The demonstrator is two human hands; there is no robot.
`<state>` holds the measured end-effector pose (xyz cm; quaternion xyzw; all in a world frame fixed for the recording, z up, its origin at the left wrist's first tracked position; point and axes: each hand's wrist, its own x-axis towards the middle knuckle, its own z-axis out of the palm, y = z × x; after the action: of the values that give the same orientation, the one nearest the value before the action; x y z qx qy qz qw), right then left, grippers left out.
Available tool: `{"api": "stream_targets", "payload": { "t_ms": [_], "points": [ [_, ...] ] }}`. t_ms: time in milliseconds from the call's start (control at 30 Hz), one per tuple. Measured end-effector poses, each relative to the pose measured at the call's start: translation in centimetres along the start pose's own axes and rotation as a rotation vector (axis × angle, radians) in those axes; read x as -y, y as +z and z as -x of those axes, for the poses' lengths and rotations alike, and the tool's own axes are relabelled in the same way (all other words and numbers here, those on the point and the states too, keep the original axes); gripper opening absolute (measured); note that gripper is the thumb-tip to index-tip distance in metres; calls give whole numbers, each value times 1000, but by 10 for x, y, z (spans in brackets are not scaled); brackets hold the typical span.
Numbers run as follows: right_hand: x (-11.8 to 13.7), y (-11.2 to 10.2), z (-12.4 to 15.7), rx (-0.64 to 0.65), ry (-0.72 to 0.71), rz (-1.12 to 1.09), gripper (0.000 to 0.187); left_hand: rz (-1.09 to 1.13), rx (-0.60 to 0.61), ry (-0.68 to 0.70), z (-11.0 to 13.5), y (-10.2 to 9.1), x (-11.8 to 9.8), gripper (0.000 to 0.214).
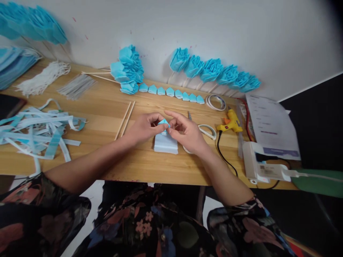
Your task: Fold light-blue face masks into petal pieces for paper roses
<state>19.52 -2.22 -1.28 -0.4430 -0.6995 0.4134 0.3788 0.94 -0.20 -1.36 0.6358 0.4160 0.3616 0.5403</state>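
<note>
Between my two hands is a small folded piece of blue fabric [164, 122] with a pointed top. My left hand [150, 125] pinches it between thumb and fingers. From the other side, the thumb and fingertips of my right hand [184, 130] meet its right edge, with the index finger stretched out. Below the hands lies a stack of pale fabric pieces [166, 144] on the table. Scissors [207, 131] lie partly hidden behind my right hand. Two wooden sticks [125, 119] rest left of my left hand. A row of folded blue petals [170, 91] lies beyond the hands.
Blue fabric flowers [211, 69] on sticks lean against the wall; more are bunched [128, 69] left of them. A tape roll [215, 102], yellow glue gun [232, 122] and power strip [252, 162] stand right. Cut strips [40, 130], white cords [45, 76] and masks [16, 66] lie left.
</note>
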Motion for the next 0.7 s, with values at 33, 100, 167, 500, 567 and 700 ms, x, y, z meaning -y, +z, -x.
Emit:
{"api": "stream_targets", "payload": {
  "t_ms": [33,100,167,500,567,700],
  "points": [
    [0,0,0,8,-5,3,49,-9,8,-9,0,-1,0,14],
    [1,-1,0,30,-9,6,50,-5,27,-26,0,-3,-1,14],
    [1,-3,-1,53,-5,5,51,18,44,-46,-1,-4,-1,15],
    [-4,-13,-4,150,35,-100,50,106,19,-115,-4,-5,-1,20],
    [-4,-13,-5,143,45,-126,47,114,9,-110,-3,-4,-1,22],
    [-6,-8,-6,87,62,-135,41,67,17,-63,-2,-2,-1,24]
  ]
}}
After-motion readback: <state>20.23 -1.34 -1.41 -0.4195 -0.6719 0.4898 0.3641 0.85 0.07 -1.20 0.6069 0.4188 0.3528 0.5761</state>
